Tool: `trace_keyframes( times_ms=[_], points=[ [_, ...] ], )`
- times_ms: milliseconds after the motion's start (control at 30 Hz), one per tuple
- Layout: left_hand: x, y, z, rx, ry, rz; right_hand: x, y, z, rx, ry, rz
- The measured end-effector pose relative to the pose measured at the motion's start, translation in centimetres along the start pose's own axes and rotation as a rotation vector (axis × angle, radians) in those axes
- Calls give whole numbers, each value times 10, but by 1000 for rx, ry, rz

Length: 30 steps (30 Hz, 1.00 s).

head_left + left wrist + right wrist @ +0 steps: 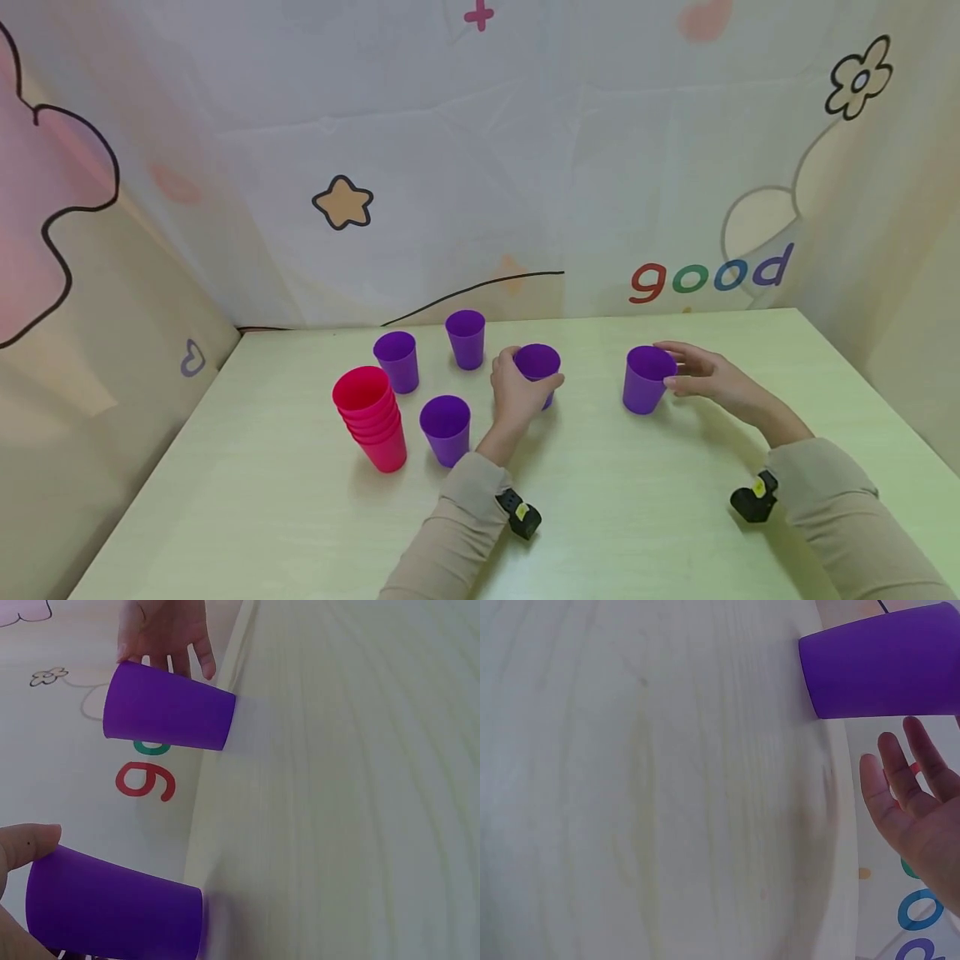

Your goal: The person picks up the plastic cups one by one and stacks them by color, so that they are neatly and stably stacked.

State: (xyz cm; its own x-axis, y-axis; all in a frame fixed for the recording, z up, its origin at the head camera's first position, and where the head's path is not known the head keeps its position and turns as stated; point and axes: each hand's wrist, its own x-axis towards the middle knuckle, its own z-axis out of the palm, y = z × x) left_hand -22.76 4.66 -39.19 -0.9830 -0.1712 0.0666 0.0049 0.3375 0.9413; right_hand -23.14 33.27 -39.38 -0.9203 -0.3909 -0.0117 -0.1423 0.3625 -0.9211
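My left hand (519, 392) holds an upright purple cup (538, 363) near the table's middle, thumb on its near side and fingers around the back. In the left wrist view, the thumb (34, 844) lies at that cup's rim. Farther right stands another upright purple cup (645, 382). Beside it is my right hand (708, 379), thumb and fingertips close at its rim. The right wrist view shows the right fingers (904, 776) spread and fairly straight next to the cup (885, 667).
Left of the hands stand three more purple cups (446, 432), (396, 363), (466, 340). A stack of nested red cups (382, 425) stands leftmost on the pale wooden table (600, 525). A printed cloth (450, 183) hangs behind the table's back edge.
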Motion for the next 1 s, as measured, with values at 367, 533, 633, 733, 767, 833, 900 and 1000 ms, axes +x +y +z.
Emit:
trace_keyframes(
  times_ms=[367, 533, 633, 733, 767, 833, 900, 1000],
  points=[
    [-8, 12, 6, -85, -3, 29, 0, 4, 0, 84, -10, 15],
    [-13, 18, 8, -124, -18, 69, -1, 5, 1, 98, -7, 15],
    [-14, 20, 9, -164, -36, 95, -1, 5, 1, 102, -9, 19],
    [-15, 23, 11, -200, -55, 128, -2, 4, 2, 97, -10, 20],
    [-16, 25, 11, -209, -62, 137, -2, 4, 2, 93, -9, 20],
    [-17, 29, 12, -224, -76, 151, -3, 3, 2, 85, -7, 18],
    [-18, 33, 12, -239, -87, 165, -3, 2, 3, 79, -5, 21],
    [-18, 39, 13, -267, -103, 171, -2, 1, 3, 72, -3, 25]
  ],
)
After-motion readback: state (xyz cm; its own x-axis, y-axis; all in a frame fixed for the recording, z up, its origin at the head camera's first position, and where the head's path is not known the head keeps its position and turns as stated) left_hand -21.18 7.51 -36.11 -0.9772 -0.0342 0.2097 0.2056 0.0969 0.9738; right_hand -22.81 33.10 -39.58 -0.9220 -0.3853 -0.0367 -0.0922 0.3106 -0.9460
